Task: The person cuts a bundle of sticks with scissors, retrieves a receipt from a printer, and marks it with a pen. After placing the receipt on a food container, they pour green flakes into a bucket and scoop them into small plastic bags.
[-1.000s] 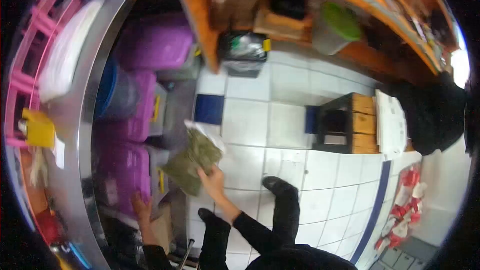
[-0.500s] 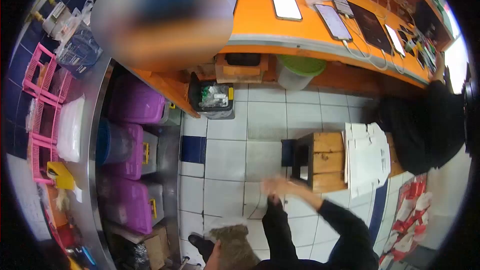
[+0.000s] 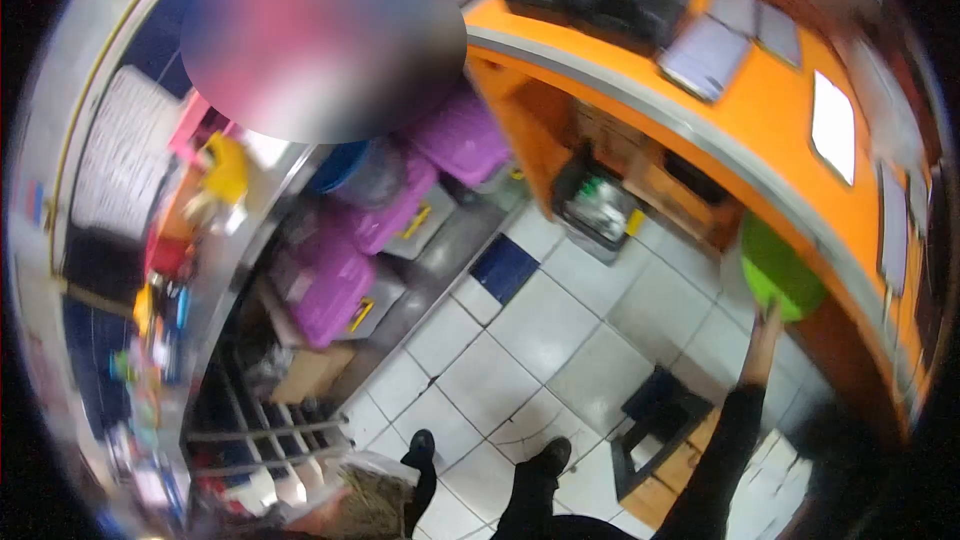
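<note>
My left hand [image 3: 325,515] is low in the view, closed around a clear plastic bag [image 3: 376,502] of brownish-green, dried-looking stuff. What exactly the bag contains I cannot make out. On the right, my right arm stretches out under the counter. There my right hand [image 3: 767,322] has its fingers at the near rim of a green lid [image 3: 785,275], closed on that edge, though blur softens the fingers. The lid is on a pale bucket [image 3: 733,268], mostly hidden beneath the counter.
The orange counter [image 3: 640,75] carries several phones. A small bin [image 3: 597,210] stands below it. Purple-lidded boxes [image 3: 335,285] fill the shelf under the steel bench at left. A wooden stool [image 3: 680,460] with white sheets [image 3: 770,485] stands near my right arm.
The view has swung left. My right hand has gone from in front of my body out to the green lid. The bag stays in my left hand.
</note>
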Action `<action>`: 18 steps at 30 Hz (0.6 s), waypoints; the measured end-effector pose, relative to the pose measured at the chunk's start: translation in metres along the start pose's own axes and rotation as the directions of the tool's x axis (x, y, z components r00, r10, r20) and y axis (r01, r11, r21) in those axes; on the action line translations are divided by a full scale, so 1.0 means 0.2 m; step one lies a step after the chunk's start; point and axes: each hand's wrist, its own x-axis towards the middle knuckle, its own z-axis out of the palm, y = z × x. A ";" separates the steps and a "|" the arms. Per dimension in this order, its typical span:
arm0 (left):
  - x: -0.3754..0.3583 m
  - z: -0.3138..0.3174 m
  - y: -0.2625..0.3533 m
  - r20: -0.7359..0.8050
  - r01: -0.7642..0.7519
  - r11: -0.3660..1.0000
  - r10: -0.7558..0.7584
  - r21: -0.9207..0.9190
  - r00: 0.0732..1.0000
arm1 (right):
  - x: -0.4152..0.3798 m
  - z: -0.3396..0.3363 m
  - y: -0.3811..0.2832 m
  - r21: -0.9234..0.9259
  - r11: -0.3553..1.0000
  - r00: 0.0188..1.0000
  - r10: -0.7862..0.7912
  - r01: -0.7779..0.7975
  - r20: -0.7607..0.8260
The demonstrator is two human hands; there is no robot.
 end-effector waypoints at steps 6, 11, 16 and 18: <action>-0.33 -0.12 0.04 -0.080 -0.176 0.977 0.168 -0.118 0.983 | -1.22 0.04 -0.36 -0.428 0.845 0.916 0.392 -0.322 0.085; -0.53 -0.44 0.11 -0.175 -0.379 0.907 0.350 -0.183 0.920 | -2.11 0.95 -0.89 -0.731 0.634 0.465 0.742 -0.252 0.483; -0.65 -0.92 0.11 -0.310 -0.588 0.787 0.520 -0.187 0.796 | -2.83 2.03 -1.07 -0.437 0.868 0.157 0.410 0.237 0.899; -0.66 -1.12 0.11 -0.354 -0.654 0.735 0.573 -0.178 0.740 | -3.04 2.44 -0.99 -0.167 0.843 0.025 0.180 0.511 0.983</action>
